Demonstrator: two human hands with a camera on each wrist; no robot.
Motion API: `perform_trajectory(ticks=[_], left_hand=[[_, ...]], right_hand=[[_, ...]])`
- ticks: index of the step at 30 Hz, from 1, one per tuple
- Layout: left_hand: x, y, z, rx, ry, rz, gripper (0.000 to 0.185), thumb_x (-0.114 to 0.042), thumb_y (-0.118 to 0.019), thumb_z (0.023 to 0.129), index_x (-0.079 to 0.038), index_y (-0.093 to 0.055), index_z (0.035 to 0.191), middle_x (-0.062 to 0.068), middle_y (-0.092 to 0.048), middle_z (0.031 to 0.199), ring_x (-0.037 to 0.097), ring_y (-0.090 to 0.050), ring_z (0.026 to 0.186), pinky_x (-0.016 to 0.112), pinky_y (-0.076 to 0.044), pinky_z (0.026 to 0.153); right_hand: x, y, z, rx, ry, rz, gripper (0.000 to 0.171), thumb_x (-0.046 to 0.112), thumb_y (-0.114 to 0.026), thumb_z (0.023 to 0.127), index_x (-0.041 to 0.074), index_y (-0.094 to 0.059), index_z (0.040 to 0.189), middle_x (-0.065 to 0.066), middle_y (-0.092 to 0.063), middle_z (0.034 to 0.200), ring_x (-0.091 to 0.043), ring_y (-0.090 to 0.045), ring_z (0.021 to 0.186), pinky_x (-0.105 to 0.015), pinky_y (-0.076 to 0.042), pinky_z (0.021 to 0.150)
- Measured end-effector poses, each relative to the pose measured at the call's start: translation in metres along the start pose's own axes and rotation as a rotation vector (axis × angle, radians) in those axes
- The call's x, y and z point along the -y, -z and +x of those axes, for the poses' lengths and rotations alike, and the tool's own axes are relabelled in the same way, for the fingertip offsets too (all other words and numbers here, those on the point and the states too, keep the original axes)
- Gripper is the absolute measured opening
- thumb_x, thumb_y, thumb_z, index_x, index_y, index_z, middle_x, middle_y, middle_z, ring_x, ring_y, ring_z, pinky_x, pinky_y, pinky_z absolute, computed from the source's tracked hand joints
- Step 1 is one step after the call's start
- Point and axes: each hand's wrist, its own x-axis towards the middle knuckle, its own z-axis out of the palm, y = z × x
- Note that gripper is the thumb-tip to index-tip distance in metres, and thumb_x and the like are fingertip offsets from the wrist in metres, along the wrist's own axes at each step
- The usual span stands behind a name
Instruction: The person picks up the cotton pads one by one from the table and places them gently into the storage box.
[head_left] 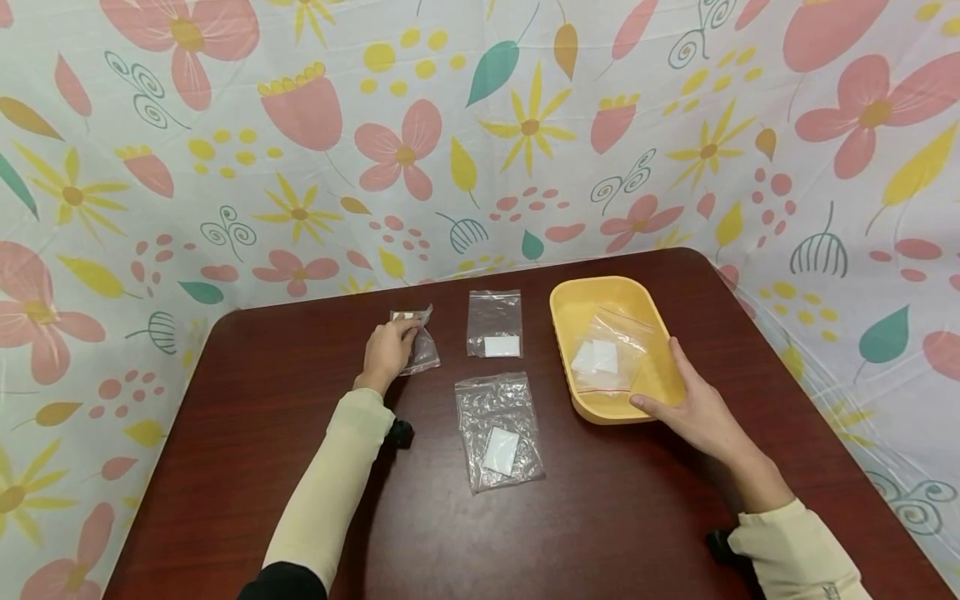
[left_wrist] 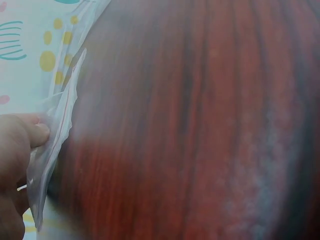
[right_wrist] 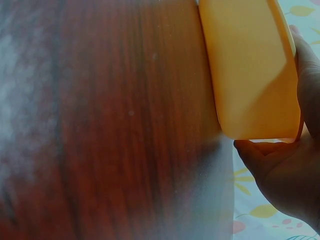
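Note:
At the far left of the table, my left hand [head_left: 387,353] pinches a small clear zip bag [head_left: 424,353] with a white piece inside. The left wrist view shows the thumb against the bag's plastic [left_wrist: 52,145], its edge standing up from the table. My right hand [head_left: 701,408] holds the near right corner of a yellow plastic basket [head_left: 600,287], thumb at the near rim and fingers along the right side. Inside the basket lie clear zip bags [head_left: 633,333] with white pieces in them. From the right wrist, the basket's side [right_wrist: 250,70] and the gripping hand [right_wrist: 285,175] show.
Between the hands, one clear zip bag [head_left: 495,310] with a white piece lies toward the back. Another, larger zip bag [head_left: 487,404] lies nearer, also holding a white piece. The dark red wooden table [head_left: 600,517] meets a flower-patterned cloth [head_left: 465,108] behind and at both sides.

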Motion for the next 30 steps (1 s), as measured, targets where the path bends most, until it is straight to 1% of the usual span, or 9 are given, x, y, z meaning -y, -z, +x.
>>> perform_trajectory(ticks=[3, 6, 9, 12, 15, 19, 22, 26, 30], left_hand=[[-0.001, 0.001, 0.0, -0.001, 0.001, -0.015, 0.029, -0.016, -0.058, 0.104, -0.017, -0.07, 0.131, 0.017, -0.05, 0.147, 0.024, -0.058, 0.046, 0.029, -0.032, 0.044], [-0.001, 0.002, 0.0, -0.015, -0.007, -0.023, 0.029, -0.015, -0.058, 0.104, -0.017, -0.071, 0.13, 0.017, -0.054, 0.144, 0.029, -0.072, 0.084, 0.03, -0.035, 0.048], [-0.001, 0.003, 0.0, -0.021, -0.015, -0.032, 0.029, -0.015, -0.058, 0.104, -0.017, -0.071, 0.13, 0.017, -0.066, 0.128, 0.029, -0.068, 0.103, 0.031, -0.035, 0.05], [-0.002, 0.004, 0.0, -0.023, -0.024, -0.039, 0.029, -0.015, -0.057, 0.104, -0.018, -0.07, 0.13, 0.019, -0.07, 0.119, 0.027, -0.066, 0.071, 0.031, -0.034, 0.047], [-0.002, 0.006, 0.001, -0.027, -0.035, -0.037, 0.029, -0.016, -0.056, 0.105, -0.018, -0.07, 0.13, 0.019, -0.072, 0.106, 0.02, -0.048, 0.043, 0.03, -0.034, 0.045], [-0.004, 0.009, 0.001, -0.038, -0.058, -0.035, 0.029, -0.015, -0.055, 0.105, -0.016, -0.07, 0.13, 0.015, -0.07, 0.087, 0.014, -0.038, 0.037, 0.03, -0.036, 0.045], [-0.007, 0.016, 0.001, -0.07, -0.074, -0.03, 0.028, -0.014, -0.055, 0.105, -0.015, -0.071, 0.129, 0.013, -0.07, 0.084, 0.019, -0.045, 0.041, 0.032, -0.039, 0.05], [-0.015, 0.027, 0.004, -0.121, -0.095, -0.031, 0.027, -0.013, -0.057, 0.104, -0.013, -0.073, 0.126, 0.013, -0.074, 0.109, 0.03, -0.071, 0.078, 0.038, -0.049, 0.06], [-0.024, 0.04, 0.006, -0.143, -0.115, -0.042, 0.027, -0.012, -0.057, 0.104, -0.011, -0.072, 0.126, 0.011, -0.066, 0.129, 0.032, -0.059, 0.125, 0.045, -0.054, 0.09]], right_hand=[[0.001, 0.0, 0.0, 0.001, 0.0, 0.0, 0.115, 0.046, -0.077, 0.088, 0.016, 0.008, 0.161, -0.019, -0.004, 0.166, -0.054, -0.022, 0.143, -0.072, -0.026, 0.107], [0.001, 0.001, 0.0, 0.001, 0.002, 0.002, 0.115, 0.046, -0.077, 0.089, 0.016, 0.008, 0.161, -0.019, -0.003, 0.166, -0.054, -0.021, 0.143, -0.072, -0.026, 0.107], [0.001, 0.001, -0.001, 0.002, 0.0, 0.005, 0.115, 0.046, -0.076, 0.089, 0.016, 0.008, 0.161, -0.019, -0.003, 0.166, -0.054, -0.021, 0.143, -0.072, -0.026, 0.107], [0.001, 0.001, -0.001, 0.003, -0.001, 0.006, 0.115, 0.045, -0.077, 0.089, 0.016, 0.008, 0.161, -0.019, -0.004, 0.166, -0.054, -0.022, 0.143, -0.072, -0.026, 0.107], [0.001, 0.001, -0.001, 0.003, 0.0, 0.006, 0.115, 0.045, -0.077, 0.088, 0.016, 0.008, 0.161, -0.02, -0.004, 0.166, -0.054, -0.022, 0.143, -0.072, -0.026, 0.107], [0.001, 0.001, -0.001, 0.002, 0.002, 0.003, 0.115, 0.046, -0.077, 0.089, 0.016, 0.008, 0.161, -0.02, -0.004, 0.166, -0.055, -0.023, 0.142, -0.072, -0.027, 0.106], [0.002, 0.001, -0.001, 0.001, 0.002, 0.0, 0.115, 0.046, -0.076, 0.089, 0.015, 0.008, 0.161, -0.021, -0.005, 0.166, -0.055, -0.023, 0.142, -0.072, -0.027, 0.106], [0.002, 0.001, -0.001, 0.003, -0.001, -0.003, 0.116, 0.047, -0.076, 0.089, 0.015, 0.008, 0.161, -0.022, -0.005, 0.166, -0.055, -0.023, 0.142, -0.071, -0.027, 0.106], [0.002, 0.002, -0.001, 0.009, -0.008, -0.003, 0.116, 0.048, -0.076, 0.089, 0.015, 0.009, 0.161, -0.022, -0.004, 0.166, -0.055, -0.022, 0.142, -0.071, -0.027, 0.107]])
